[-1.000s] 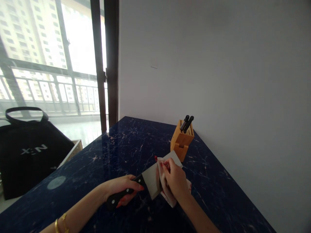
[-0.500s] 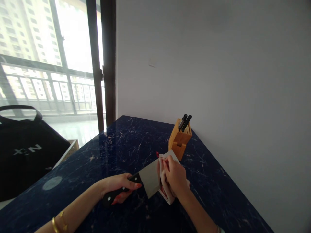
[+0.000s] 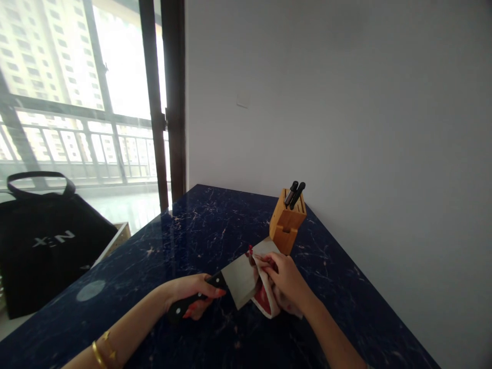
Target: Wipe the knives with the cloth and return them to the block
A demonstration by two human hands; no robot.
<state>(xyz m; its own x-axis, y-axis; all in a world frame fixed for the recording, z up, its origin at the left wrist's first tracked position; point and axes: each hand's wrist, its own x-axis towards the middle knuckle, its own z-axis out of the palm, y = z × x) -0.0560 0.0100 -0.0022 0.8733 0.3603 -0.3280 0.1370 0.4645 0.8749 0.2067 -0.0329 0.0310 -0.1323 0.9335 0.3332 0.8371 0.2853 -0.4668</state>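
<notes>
The left hand (image 3: 200, 294) was wrapped around the black riveted handle of a cleaver (image 3: 238, 279), thumb laid along its upper side near the blade, and the wide blade stretched from that hand forward and to its right, above the dark blue marbled table (image 3: 215, 220). The right hand (image 3: 286, 277) was pinching a white and red cloth (image 3: 267, 300) between its thumb and fingers, holding it across the far half of the blade; part of the cloth hung below the hand, past the blade's near edge. Whether it also wrapped underneath could not be told. A small red spot showed just beyond the right hand's fingertips, at the blade's far edge, too small to identify. Straight ahead of the right hand, close past the blade's end, stood a wooden knife block (image 3: 286, 223) with two black handles (image 3: 299, 192) rising from its top; whether blade and block touched was unclear. Gold bracelets (image 3: 99, 354) circled the wrist behind the left hand. Well out to the left of that hand was a black bag (image 3: 49, 256) with pale lettering.
</notes>
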